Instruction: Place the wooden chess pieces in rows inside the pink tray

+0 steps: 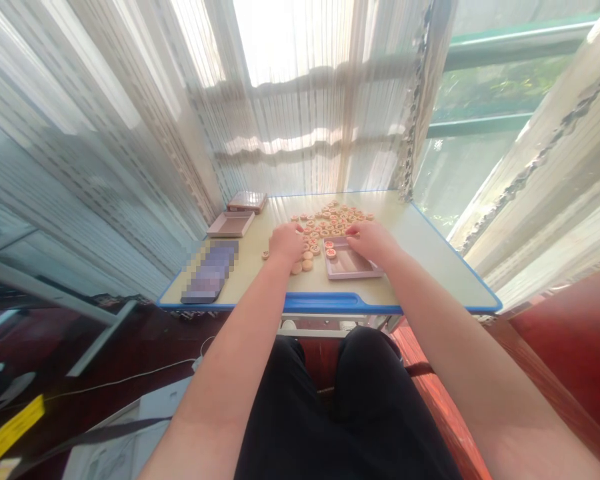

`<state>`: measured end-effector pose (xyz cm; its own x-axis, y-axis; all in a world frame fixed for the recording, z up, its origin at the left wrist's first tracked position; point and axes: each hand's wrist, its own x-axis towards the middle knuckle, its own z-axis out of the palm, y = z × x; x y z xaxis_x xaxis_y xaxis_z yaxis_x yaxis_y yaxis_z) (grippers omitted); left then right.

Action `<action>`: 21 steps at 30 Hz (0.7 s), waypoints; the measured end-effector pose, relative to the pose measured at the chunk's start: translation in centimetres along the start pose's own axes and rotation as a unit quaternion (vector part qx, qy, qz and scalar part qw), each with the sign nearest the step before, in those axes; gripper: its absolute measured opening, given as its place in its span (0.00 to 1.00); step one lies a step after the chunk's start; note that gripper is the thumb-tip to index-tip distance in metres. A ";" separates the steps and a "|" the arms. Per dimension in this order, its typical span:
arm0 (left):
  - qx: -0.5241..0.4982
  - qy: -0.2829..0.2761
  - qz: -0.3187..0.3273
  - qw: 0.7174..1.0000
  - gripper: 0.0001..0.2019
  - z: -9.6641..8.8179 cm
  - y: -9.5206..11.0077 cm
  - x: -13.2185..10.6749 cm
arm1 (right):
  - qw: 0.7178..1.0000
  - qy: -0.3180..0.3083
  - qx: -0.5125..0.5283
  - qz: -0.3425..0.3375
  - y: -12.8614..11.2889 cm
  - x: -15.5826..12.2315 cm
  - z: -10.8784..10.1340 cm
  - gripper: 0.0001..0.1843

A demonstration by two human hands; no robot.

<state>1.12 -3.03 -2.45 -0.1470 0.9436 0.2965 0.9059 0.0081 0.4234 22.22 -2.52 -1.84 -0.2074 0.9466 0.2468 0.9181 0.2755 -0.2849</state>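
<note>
Sheer curtains (300,120) hang behind a small desk (430,247) w/ blue edge, and daylight comes through them. Wooden discs (333,217) w/ red marks lie scattered on the far middle of the desk. Some are loose near the front, and two sit inside the pink tray (353,268), at its far-left corner.

The left hand (286,241) lies palm down over discs at the left of the heap, fingers curled. I cannot tell if it grasps any. The right hand (373,241) rests at the far edge of the tray, fingers bent toward the heap; whether it pinches a disc is hidden.

The discs are prob. light, stiff and smooth, so they may slide on the desk. Best hold, I think, is by the rim betw. thumb and forefinger, one or two pcs at once.

At far left stand another tray (230,225) and a box (247,200).
</note>
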 end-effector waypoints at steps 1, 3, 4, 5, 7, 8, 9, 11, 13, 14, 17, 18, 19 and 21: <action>0.001 -0.004 -0.015 1.000 0.14 0.1 -0.2 0.1 | 1.000 -0.009 0.006 0.000 -0.1 0.0 0.0 0.16; -0.005 -0.008 -0.037 0.999 0.14 0.1 -0.4 0.1 | 1.000 -0.023 0.021 -0.005 -0.2 -0.1 0.0 0.16; -0.013 -0.008 -0.042 0.999 0.14 0.0 -0.5 0.1 | 0.999 -0.028 0.028 -0.008 -0.2 -0.1 0.0 0.16; -0.021 -0.004 -0.043 0.999 0.14 -0.1 -0.5 0.1 | 0.999 -0.031 0.036 -0.011 -0.2 -0.1 0.0 0.16; -0.017 0.025 -0.041 0.999 0.13 -0.3 -0.6 0.0 | 0.998 -0.032 0.044 -0.016 -0.2 0.0 0.0 0.16; -0.005 0.049 -0.045 0.998 0.13 -0.5 -0.6 -0.1 | 0.998 -0.029 0.045 -0.017 -0.2 0.0 0.0 0.16; 0.009 0.068 -0.056 0.996 0.12 -0.6 -0.6 -0.1 | 0.999 -0.025 0.044 -0.017 -0.2 0.0 0.0 0.16; 0.033 0.065 -0.093 0.993 0.12 -0.7 -0.7 -0.1 | 0.999 -0.015 0.039 -0.015 -0.1 0.0 0.0 0.16; 0.041 0.008 -0.120 0.992 0.14 -0.5 -0.8 0.1 | 0.999 -0.002 0.037 -0.013 0.0 0.1 0.0 0.16; 0.045 -0.022 -0.124 0.991 0.15 -0.4 -0.9 0.2 | 0.999 0.003 0.036 -0.011 0.0 0.1 0.0 0.16; 0.053 -0.059 -0.110 0.991 0.18 0.2 -1.1 0.5 | 0.999 0.010 0.039 -0.006 0.1 0.2 0.0 0.16; 0.052 -0.063 -0.107 0.991 0.19 0.4 -1.2 0.6 | 0.999 0.008 0.039 -0.004 0.1 0.2 0.0 0.16; 0.050 -0.067 -0.104 0.991 0.19 0.5 -1.2 0.7 | 0.999 0.008 0.037 -0.003 0.1 0.2 0.0 0.15; 0.041 -0.075 -0.097 0.992 0.20 0.6 -1.2 0.8 | 1.000 0.010 0.027 -0.006 0.0 0.2 0.0 0.15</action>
<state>0.13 -2.12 -3.26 -0.2675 0.9600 0.0831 0.8961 0.2162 0.3876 22.20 -2.32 -1.81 -0.2107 0.9401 0.2678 0.8960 0.2953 -0.3315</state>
